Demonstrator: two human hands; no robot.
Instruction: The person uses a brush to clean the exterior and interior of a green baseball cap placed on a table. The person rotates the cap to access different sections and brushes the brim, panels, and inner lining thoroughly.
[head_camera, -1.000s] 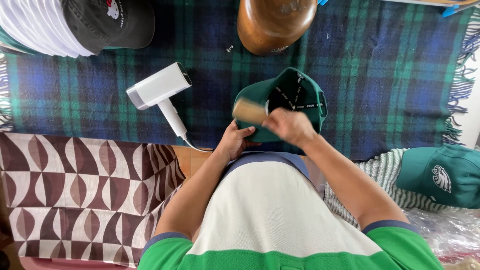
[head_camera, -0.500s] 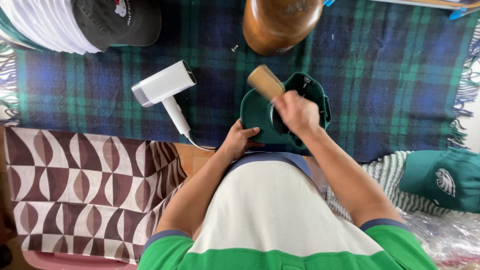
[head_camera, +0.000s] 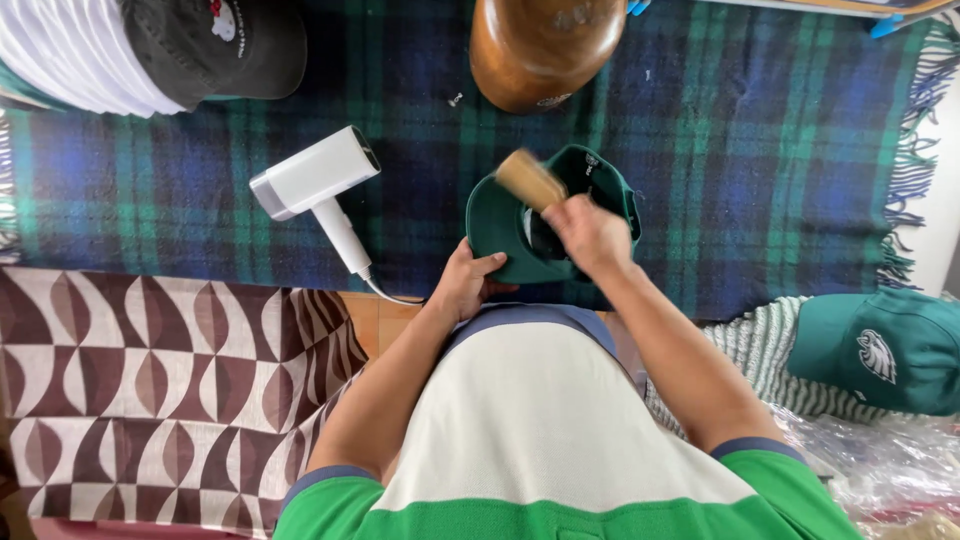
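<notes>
At the far left a stack of white caps (head_camera: 50, 50) lay on the plaid blanket (head_camera: 750, 170), with a black cap (head_camera: 215, 45) resting on top of it at its right. Nearer to me on the left, a brown and cream patterned cloth (head_camera: 150, 380) covered the surface. A white hair dryer (head_camera: 315, 180) lay on the blanket left of my hands, its handle pointing toward me and its cord running off near my left wrist. My left hand (head_camera: 465, 285) gripped the near edge of a green cap (head_camera: 530, 235), thumb on top and fingers curled under the rim. The cap sat upside down on the blanket just in front of my body, its opening facing up. My right hand (head_camera: 590, 232) was closed around a wooden-handled tool (head_camera: 528, 180), held over the cap's hollow; the wooden end stuck out toward the far left of my fist, blurred, and I could not tell what was at the other end. Beyond the cap, at the far edge, stood a rounded brown wooden form (head_camera: 545, 50). To the right, near me, a second green cap (head_camera: 885, 350) lay on a striped cloth (head_camera: 750, 350), well apart from my hands.
</notes>
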